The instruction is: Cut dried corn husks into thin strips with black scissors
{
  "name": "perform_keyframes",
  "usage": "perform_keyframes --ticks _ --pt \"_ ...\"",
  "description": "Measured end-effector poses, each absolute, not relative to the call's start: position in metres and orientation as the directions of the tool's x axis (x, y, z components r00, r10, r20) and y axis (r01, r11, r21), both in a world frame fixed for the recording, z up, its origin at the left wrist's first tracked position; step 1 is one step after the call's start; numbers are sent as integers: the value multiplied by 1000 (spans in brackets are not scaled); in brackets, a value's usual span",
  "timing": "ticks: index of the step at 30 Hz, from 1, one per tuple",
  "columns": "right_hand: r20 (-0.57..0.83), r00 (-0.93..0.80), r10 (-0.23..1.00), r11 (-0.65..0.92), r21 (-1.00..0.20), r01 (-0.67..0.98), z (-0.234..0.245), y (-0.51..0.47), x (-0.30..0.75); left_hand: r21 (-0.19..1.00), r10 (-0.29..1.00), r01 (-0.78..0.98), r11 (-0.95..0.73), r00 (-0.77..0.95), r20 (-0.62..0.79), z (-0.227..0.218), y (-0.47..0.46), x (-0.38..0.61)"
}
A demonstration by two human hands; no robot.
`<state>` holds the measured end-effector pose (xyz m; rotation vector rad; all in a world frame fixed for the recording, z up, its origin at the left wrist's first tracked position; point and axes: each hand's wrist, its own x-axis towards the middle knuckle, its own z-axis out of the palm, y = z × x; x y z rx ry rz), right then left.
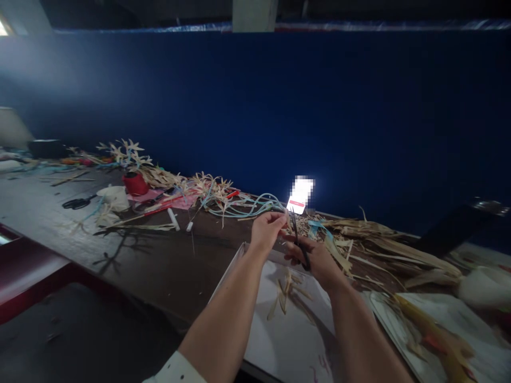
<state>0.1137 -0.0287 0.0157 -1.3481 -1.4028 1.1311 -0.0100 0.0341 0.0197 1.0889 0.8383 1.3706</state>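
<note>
My left hand (266, 230) is raised over the table, its fingers pinched on a thin pale straw strip (286, 214). Just right of it, my right hand (315, 258) grips black scissors (298, 239), whose blades point up toward the strip. Below both hands lies a white sheet (287, 330) with several cut straw pieces (285, 295) on it.
The long dark table (159, 266) carries straw flowers (128, 151), a red spool (136, 183), a second pair of black scissors (77, 202), bluish cords (255, 205), a lit phone (300, 195), and dried husks (383, 239) at right. A blue wall stands behind.
</note>
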Motion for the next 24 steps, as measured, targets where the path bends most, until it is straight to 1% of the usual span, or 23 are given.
perform_keyframes --ticks 3,8,15,24 --pt "2 -68 998 19 -970 242 17 -30 110 935 990 -341 -102 56 128 20 34 -9" --pt "-3 -52 999 12 -959 283 15 -29 110 927 993 -368 -72 59 100 20 34 -8" --pt "48 -77 996 71 -943 326 1 -22 119 908 996 -418 -31 67 65 22 33 -8" --pt "36 -48 998 49 -956 288 7 -25 115 901 995 -431 -41 60 74 20 34 -7"
